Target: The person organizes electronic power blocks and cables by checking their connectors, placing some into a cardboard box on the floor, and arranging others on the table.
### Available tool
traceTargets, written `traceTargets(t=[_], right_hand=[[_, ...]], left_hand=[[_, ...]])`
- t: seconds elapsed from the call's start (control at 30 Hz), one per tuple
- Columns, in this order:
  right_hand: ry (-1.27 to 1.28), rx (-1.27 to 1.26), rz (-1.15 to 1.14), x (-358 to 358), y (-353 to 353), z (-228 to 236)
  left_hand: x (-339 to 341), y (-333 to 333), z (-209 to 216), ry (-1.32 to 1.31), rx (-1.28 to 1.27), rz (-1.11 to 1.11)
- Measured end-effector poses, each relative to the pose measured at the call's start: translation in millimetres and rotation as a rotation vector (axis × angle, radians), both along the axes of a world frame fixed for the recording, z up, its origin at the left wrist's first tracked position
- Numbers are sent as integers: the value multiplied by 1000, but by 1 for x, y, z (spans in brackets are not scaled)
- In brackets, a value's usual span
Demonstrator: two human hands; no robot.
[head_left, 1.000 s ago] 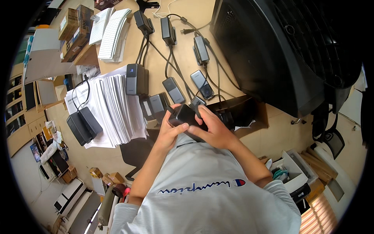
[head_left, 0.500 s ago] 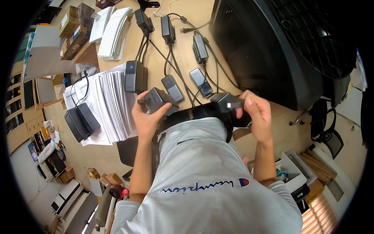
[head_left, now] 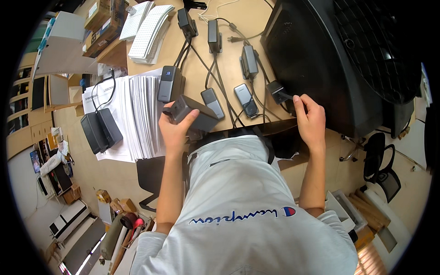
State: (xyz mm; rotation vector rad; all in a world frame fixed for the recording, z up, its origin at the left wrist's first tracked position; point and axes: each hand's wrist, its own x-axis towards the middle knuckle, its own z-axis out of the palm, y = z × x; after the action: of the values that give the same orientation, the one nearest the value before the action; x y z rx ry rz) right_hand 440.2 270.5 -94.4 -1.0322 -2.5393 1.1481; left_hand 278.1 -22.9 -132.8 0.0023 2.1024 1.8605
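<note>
**Two hands at a bench of battery chargers**

A large black case [head_left: 348, 59] fills the right of the bench [head_left: 238, 34]. A fanned stack of white sheets [head_left: 137, 117] lies at left. The left hand [head_left: 176, 130] has its grip closed round a dark grey battery block [head_left: 192, 114], held above the bench's near edge, long axis running from upper left to lower right. The right hand [head_left: 311, 121] pinches a small black plug [head_left: 278, 90] beside the case.

1 head-worn fisheye camera looks steeply down, close above the desk [head_left: 256, 27] edge.
</note>
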Motion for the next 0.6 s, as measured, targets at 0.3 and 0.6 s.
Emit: traceTargets(t=[0.3,0.6], right_hand=[[-46,149,-7,-18,-3,-30],[-220,191,177,1,-4,-83]], left_hand=[[17,-21,-15,-418,490,166],[46,-26,-54,-770,847,-14]])
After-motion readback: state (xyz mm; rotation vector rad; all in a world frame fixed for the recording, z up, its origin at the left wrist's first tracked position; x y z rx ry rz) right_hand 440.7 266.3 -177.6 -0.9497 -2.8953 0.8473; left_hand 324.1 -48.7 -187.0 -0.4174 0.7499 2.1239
